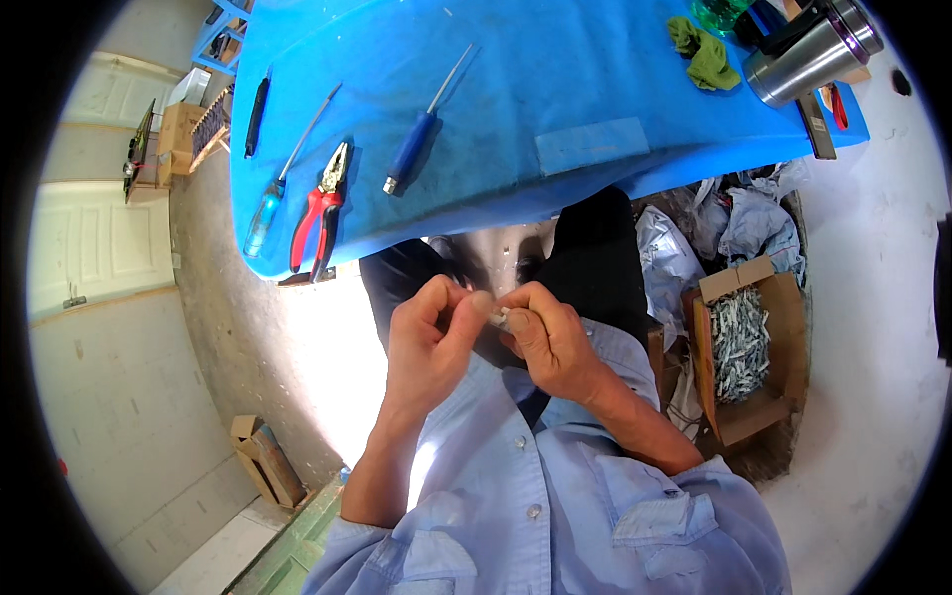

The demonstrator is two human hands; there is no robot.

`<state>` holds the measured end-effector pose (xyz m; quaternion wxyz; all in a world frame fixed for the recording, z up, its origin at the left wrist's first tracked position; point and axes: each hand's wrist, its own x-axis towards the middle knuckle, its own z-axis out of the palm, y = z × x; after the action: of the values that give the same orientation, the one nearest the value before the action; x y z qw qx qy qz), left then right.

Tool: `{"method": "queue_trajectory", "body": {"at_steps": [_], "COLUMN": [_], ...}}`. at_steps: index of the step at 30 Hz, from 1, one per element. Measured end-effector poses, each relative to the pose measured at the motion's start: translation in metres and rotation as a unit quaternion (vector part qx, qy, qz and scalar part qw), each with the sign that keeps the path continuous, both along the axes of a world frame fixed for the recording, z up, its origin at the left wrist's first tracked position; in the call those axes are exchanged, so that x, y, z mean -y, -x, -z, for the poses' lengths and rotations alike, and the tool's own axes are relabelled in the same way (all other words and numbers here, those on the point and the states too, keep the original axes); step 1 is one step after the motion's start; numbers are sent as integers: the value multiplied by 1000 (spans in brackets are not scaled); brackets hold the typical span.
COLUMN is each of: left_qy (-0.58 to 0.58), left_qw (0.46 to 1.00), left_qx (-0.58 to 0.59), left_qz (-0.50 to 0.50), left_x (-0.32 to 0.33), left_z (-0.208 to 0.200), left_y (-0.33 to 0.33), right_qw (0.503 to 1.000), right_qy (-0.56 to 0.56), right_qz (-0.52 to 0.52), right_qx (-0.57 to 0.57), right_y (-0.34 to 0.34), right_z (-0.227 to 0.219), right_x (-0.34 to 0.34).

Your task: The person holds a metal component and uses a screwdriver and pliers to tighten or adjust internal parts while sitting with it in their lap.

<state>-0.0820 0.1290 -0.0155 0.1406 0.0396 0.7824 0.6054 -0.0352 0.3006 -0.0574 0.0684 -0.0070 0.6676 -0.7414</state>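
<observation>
My left hand point(434, 339) and my right hand point(548, 340) meet above my lap, just off the near edge of the blue-covered table point(496, 119). Between their pinched fingertips is a small whitish-grey piece point(500, 318). Both thumbs and forefingers press on it, and most of it is hidden by the fingers. Its exact kind is too small to make out. On the table beyond lie red-and-black combination pliers point(320, 210), a blue-handled screwdriver point(415, 144), another screwdriver with a clear teal handle point(266, 213) and a slim black tool point(258, 114).
Right of my legs, an open cardboard box point(783, 337) holds many small grey-white strips point(741, 347), with crumpled plastic bags point(759, 233) behind it. A steel tumbler point(801, 69) and green cloth point(706, 58) occupy the table's far right. Another carton point(266, 461) stands on the left floor.
</observation>
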Motion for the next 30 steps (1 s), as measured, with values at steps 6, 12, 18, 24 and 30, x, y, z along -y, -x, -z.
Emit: {"method": "queue_trajectory", "body": {"at_steps": [6, 12, 18, 24, 30], "left_qy": [173, 91, 63, 68, 130], "left_qw": [967, 996, 998, 998, 985], "left_qx": [-183, -10, 12, -5, -107], "left_qz": [37, -16, 1, 15, 30], "left_x": [-10, -8, -3, 3, -2], "left_z": [-21, -14, -14, -14, -23], "left_y": [-9, -2, -2, -5, -13], "right_qw": [1000, 999, 999, 993, 998], "right_qy": [25, 32, 25, 72, -4], "right_qz": [-16, -28, -32, -76, -55], "right_qx": [-7, 28, 12, 61, -4], "right_y": [2, 2, 2, 3, 2], "right_z": [7, 9, -2, -12, -14], "right_x": [-1, 0, -5, -15, -14]}}
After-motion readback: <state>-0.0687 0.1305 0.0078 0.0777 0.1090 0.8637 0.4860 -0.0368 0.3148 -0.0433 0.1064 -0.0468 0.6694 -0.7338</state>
